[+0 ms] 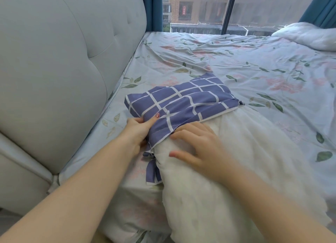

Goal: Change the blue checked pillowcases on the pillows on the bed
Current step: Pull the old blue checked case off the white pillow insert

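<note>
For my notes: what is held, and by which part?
The left hand grips the pillowcase by its side edge, near the opening. The right hand rests flat on the pillow.

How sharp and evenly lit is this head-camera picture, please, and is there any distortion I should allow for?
Head view: soft, even daylight from the window, no hard shadows or glare; the right hand and the white pillow under it are smeared by blur, while the left hand and the blue checked pillowcase look crisp; wide-angle bending bows the headboard and tilts the window frame.
</note>
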Demonstrator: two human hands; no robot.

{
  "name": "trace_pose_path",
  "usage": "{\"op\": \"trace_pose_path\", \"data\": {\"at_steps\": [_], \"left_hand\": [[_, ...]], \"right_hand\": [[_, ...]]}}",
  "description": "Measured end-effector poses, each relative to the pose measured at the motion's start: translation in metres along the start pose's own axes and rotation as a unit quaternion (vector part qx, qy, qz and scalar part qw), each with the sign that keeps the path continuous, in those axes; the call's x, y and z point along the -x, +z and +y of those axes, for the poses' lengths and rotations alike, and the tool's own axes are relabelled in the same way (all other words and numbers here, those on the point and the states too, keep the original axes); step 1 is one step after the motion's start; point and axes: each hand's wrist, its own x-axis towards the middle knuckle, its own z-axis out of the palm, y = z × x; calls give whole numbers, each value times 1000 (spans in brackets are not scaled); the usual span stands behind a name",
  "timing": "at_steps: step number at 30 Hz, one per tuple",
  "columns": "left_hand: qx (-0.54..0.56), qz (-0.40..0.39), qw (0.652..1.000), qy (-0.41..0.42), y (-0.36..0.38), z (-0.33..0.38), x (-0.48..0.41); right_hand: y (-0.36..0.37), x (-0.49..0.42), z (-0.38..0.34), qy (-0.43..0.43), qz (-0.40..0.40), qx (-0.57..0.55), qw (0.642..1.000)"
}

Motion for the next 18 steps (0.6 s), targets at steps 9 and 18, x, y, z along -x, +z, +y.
{"op": "trace_pose_path", "data": {"at_steps": [9, 18], "left_hand": [[-98, 71, 981, 154, 3, -5, -6], [-130, 66, 965, 217, 0, 5, -8]], "right_hand": [[26, -13, -1, 33, 35, 113, 992], [20, -20, -3, 93, 39, -35, 994]]}}
